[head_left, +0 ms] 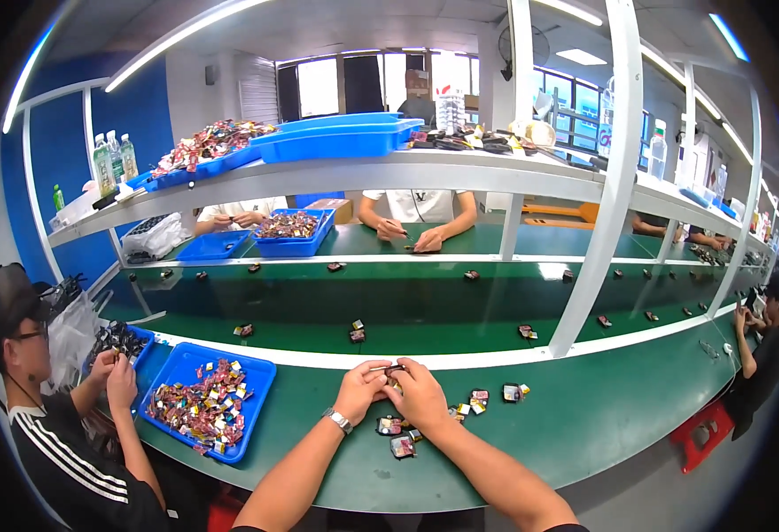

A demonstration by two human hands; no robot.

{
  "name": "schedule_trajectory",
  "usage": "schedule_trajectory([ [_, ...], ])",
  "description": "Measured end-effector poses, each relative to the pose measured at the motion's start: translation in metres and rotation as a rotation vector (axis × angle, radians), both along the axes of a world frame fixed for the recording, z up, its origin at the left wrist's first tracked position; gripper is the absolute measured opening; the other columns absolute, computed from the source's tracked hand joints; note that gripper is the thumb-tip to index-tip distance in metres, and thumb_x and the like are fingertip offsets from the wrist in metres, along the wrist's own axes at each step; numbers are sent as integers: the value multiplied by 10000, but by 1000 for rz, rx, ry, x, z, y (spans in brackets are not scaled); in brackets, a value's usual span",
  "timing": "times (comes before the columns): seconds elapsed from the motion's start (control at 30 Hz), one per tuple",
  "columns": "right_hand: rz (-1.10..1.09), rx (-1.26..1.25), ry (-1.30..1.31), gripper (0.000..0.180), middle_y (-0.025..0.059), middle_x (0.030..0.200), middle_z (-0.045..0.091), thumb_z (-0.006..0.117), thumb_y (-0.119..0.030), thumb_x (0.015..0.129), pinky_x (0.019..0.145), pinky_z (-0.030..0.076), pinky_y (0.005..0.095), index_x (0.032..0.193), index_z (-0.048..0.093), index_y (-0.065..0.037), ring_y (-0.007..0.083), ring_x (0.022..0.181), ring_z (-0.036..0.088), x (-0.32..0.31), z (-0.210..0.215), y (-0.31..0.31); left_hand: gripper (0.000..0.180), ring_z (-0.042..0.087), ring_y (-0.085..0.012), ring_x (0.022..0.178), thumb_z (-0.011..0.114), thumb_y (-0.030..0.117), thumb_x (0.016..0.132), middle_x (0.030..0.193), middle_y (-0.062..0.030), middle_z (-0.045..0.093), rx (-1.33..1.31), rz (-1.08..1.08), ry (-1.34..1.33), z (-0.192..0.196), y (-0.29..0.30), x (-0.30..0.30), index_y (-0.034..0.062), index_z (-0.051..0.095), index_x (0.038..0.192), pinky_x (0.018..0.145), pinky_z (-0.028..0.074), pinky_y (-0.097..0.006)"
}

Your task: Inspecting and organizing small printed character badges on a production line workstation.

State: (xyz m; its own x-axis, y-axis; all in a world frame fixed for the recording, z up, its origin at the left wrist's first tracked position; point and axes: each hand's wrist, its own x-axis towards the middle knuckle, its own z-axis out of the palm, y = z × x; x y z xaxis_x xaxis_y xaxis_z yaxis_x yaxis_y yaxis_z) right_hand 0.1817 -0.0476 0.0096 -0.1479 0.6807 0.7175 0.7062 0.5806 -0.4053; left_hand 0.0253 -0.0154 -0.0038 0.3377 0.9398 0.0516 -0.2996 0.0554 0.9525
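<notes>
My left hand (363, 391) and my right hand (420, 395) meet over the green work surface, fingers closed on one small dark part (396, 371). Most of that part is hidden by my fingers, so its kind does not show. Close under my wrists lie several small parts (402, 445), dark with pinkish and yellow-white patches. More of them rest just right of my right hand, and a lone small part (514, 392) sits farther right. A watch (338, 420) is on my left wrist.
At left, a blue tray (262, 381) holds a heap of similar parts, beside a seated person (57, 417). Beyond my hands, a white rail (336, 359) edges the green conveyor belt (434, 332), which carries spaced parts. A white post (607, 204) and loaded shelf (460, 175) stand ahead. Others work across.
</notes>
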Motion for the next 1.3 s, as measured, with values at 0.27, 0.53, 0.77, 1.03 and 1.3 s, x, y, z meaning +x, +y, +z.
schedule_trajectory([
  [0.27, -94, -128, 6, 120, 146, 911, 678, 688, -77, 712, 797, 520, 417, 801, 627, -25, 334, 896, 643, 11, 8, 79, 329, 630, -215, 1064, 478, -35, 918, 1226, -176, 605, 218, 414, 43, -8, 14, -17, -6, 504, 1244, 811, 560, -300],
  [0.53, -338, -281, -96, 173, 166, 783, 668, 702, -125, 703, 741, 527, 434, 742, 572, -18, 358, 785, 656, 33, -9, 143, 189, 667, -172, 859, 490, -42, 872, 1006, -122, 672, 178, 515, 31, -12, 22, -15, -32, 586, 1035, 710, 555, -275],
  [0.77, -292, -279, -48, 512, 225, 790, 659, 822, -313, 650, 714, 537, 481, 912, 528, 13, 400, 791, 661, -55, 4, 132, 154, 665, -154, 795, 507, -10, 899, 984, -110, 674, 176, 522, 89, -14, 24, -13, -6, 583, 1033, 670, 550, -269],
  [1.03, -77, -379, 111, 324, 166, 782, 651, 727, -140, 704, 693, 520, 446, 902, 499, -23, 354, 786, 650, -44, 4, 102, 117, 587, -119, 633, 524, 59, 923, 888, -104, 652, 106, 596, 24, -21, 24, -35, 7, 545, 1026, 537, 484, -222],
  [1.3, 322, -339, -13, 308, 95, 992, 653, 743, -92, 732, 883, 479, 373, 927, 507, -62, 284, 1047, 584, 38, 31, -1, 407, 634, -142, 777, 398, 301, 1026, 1008, -103, 664, -33, -228, 202, 5, 16, -34, -22, 601, 1170, 690, 528, -270],
])
